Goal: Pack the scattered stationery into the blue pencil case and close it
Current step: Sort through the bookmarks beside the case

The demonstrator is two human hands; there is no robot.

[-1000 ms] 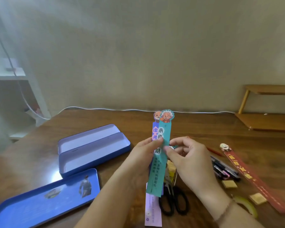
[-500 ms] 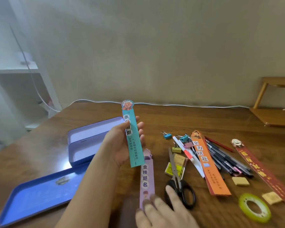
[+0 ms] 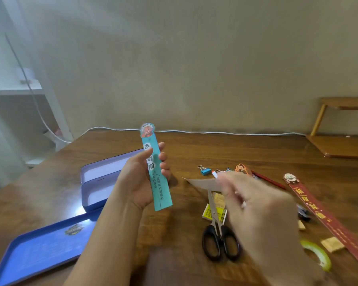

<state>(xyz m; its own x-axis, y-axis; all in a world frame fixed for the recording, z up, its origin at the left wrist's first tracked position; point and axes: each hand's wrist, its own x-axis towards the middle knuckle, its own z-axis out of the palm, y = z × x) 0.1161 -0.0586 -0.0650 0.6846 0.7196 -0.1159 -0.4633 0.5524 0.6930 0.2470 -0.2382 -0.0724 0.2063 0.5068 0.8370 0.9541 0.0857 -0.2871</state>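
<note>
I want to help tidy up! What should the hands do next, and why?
Probably bring the right hand and its pale strip over to the teal bookmark upright in the left hand, stacking them. The blue pencil case lies open beside it, so both could go in together.

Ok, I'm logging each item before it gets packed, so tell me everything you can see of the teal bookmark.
The teal bookmark is a long, thin strip that looks like card, topped by a round cartoon head, with printed characters running down its face. It is held nearly upright above the table, tilted slightly, its top toward the wall. The left hand pinches it, thumb across the front, fingers behind. Nothing else touches it.
</note>
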